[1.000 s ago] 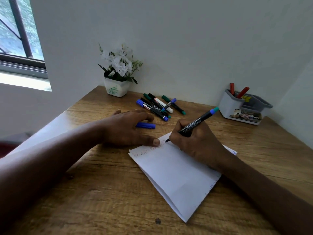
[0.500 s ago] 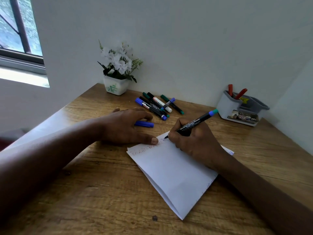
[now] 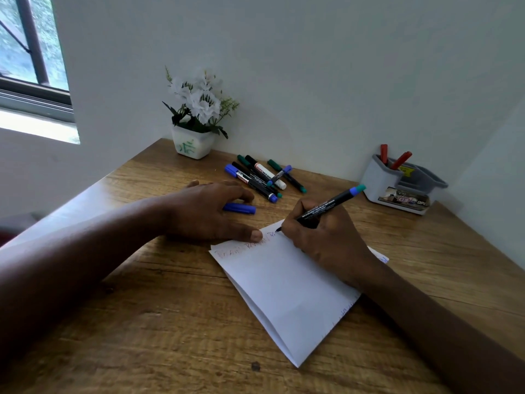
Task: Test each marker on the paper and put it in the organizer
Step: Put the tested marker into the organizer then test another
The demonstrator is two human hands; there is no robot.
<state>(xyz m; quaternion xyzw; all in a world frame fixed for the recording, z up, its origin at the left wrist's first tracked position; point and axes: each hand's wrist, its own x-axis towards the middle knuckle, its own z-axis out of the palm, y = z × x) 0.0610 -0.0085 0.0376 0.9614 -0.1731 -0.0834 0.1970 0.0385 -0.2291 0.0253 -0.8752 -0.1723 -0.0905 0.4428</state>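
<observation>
**Marker tip on the paper**

On the tabletop (image 3: 142, 322), the folded paper (image 3: 287, 285) lies near. The right hand (image 3: 326, 237) rests on it, fingers curled round a black marker (image 3: 326, 204) whose tip touches the far edge. To the left, the left hand (image 3: 204, 211) lies flat, thumb pressing the paper's corner; a blue cap (image 3: 240, 208) pokes out from under its fingers. Farther off lie spare markers (image 3: 261, 177). The organizer (image 3: 377, 180) stands far right.

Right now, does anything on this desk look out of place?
Nothing spilled or damaged. A loose blue cap lies on the desk by the left hand while the right hand writes with the marker; the folded paper sits askew.
</observation>
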